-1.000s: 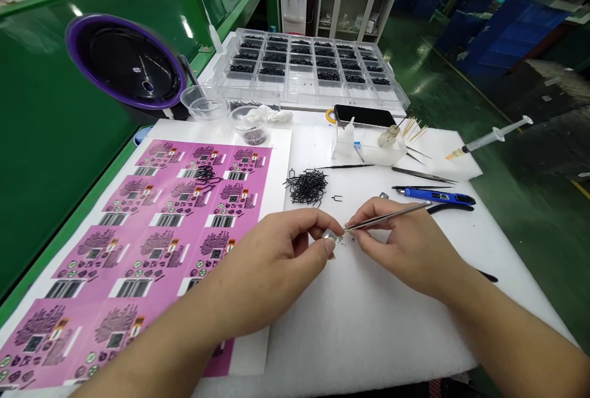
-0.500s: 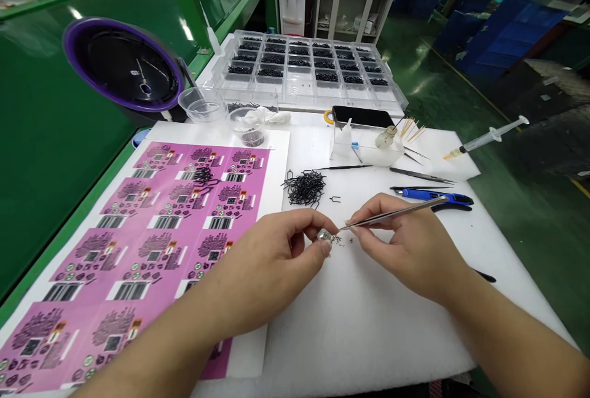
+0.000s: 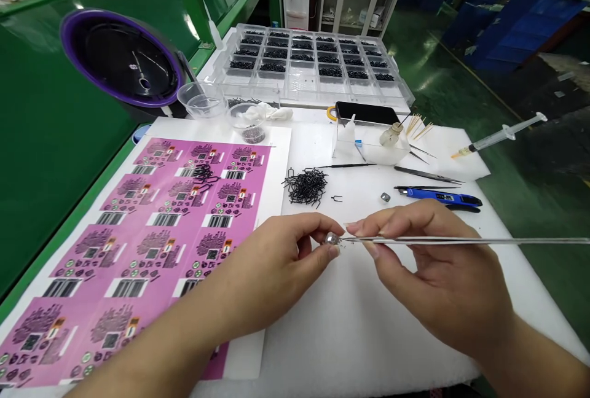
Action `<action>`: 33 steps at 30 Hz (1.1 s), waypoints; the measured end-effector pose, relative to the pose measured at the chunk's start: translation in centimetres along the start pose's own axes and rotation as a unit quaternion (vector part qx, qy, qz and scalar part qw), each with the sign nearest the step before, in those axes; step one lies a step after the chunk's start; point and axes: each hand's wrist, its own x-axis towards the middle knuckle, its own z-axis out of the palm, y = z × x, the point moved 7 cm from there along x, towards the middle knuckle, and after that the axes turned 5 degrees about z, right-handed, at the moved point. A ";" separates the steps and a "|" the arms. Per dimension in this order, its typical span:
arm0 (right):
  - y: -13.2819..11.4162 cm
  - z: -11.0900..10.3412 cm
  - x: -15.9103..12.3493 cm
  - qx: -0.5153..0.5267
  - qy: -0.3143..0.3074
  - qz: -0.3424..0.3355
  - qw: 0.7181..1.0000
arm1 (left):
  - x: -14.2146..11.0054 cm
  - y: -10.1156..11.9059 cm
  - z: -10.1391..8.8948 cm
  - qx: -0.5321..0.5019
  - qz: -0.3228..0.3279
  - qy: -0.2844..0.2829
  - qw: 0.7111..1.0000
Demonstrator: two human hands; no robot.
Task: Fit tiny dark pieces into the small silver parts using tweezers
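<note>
My left hand [image 3: 276, 269] is closed, with a small shiny silver piece [image 3: 332, 239] pinched between thumb and forefinger. Metal tweezers [image 3: 424, 240] lie nearly level in the closed fingers of my right hand [image 3: 442, 269]. Their tips reach the right side of the silver piece; whether they grip anything there is too small to tell. Tiny loose bits lie on the white surface just below the tips, partly hidden. Another small silver piece [image 3: 385, 197] rests beyond my right hand. Above my left hand sits a heap of black forked pins [image 3: 306, 187], with a single forked pin [image 3: 337, 198] beside it.
A pink printed sheet [image 3: 179, 257] covers the left side. Beyond my hands are a compartment box [image 3: 302, 81], clear cups [image 3: 203, 100], a phone [image 3: 367, 113] and a syringe [image 3: 502, 134]. A blue utility knife [image 3: 442, 197] lies at the right.
My right hand has lowered and turned, bringing the slanted tweezers almost level. The other silver piece, previously hidden behind that hand, now shows. The left hand keeps its pinch.
</note>
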 end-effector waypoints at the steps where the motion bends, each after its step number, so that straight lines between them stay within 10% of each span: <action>1: -0.1 0.1 -0.1 -0.003 -0.005 -0.003 1.000 | 0.0 -0.1 0.1 0.005 0.001 -0.004 1.000; 33: -0.4 0.8 0.0 -0.075 -0.048 -0.002 0.996 | 0.0 0.8 0.1 0.026 0.006 -0.017 1.000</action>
